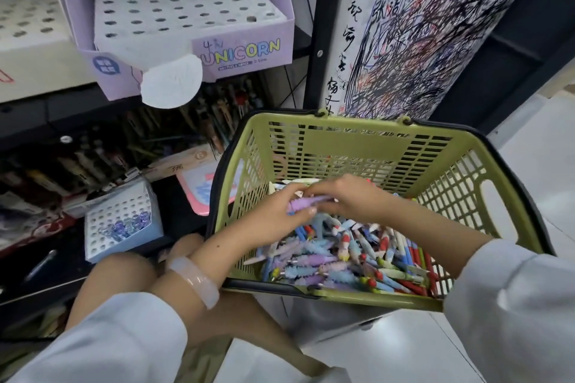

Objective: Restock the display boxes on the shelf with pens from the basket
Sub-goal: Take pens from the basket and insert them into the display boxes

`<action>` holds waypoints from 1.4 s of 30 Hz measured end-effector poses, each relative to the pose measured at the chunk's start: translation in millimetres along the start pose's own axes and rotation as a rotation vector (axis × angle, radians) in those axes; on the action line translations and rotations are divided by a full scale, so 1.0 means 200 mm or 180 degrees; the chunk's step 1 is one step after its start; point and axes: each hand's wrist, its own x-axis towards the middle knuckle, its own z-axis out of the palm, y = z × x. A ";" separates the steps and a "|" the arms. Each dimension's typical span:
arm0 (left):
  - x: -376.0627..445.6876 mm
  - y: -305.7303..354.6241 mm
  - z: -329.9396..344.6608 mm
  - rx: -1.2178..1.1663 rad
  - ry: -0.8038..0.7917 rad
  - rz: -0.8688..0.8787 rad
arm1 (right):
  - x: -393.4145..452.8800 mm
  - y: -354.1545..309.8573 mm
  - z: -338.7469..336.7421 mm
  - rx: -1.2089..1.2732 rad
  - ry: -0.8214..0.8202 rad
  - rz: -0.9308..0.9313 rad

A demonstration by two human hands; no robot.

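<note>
1. The lilac display box (245,50) on the upper shelf reads "UNICORN" in coloured letters on its front lip; smaller print under it is too blurred to read. A white half-round paper flap (171,84) hangs off its near edge.
2. The foam insert (186,6) of that box shows rows of pen holes, all vacant.
3. On the lower shelf at left, a pale blue display box (121,224) holds a small cluster of blue and purple pen tops in its near right corner; the other holes stand open.
4. The olive green basket (351,146), right of the shelves, carries a loose heap of pens (342,261) in lilac, blue, white and red across its floor.
5. The left hand (273,218) pinches a lilac pen (306,204) over the heap, thumb on top.
6. The right hand (351,199) meets it from the right, fingers curled, apparently on the same pen's far end.
7. A scribbled test sheet (435,25) with handwritten characters hangs behind the basket.
8. Pale floor tiles (535,165) lie open to the right.
</note>
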 end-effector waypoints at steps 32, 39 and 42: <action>0.03 0.08 -0.02 -0.2777 0.0615 -0.1771 | 0.11 -0.24 0.13 0.3264 0.0190 0.1484; 0.04 -0.02 -0.04 -0.2317 0.1079 -0.1806 | 0.30 0.04 0.23 0.0508 -0.0887 0.2136; 0.05 -0.02 -0.04 -0.2352 0.1180 -0.1739 | 0.39 -0.01 0.43 -0.0550 -0.1446 0.2128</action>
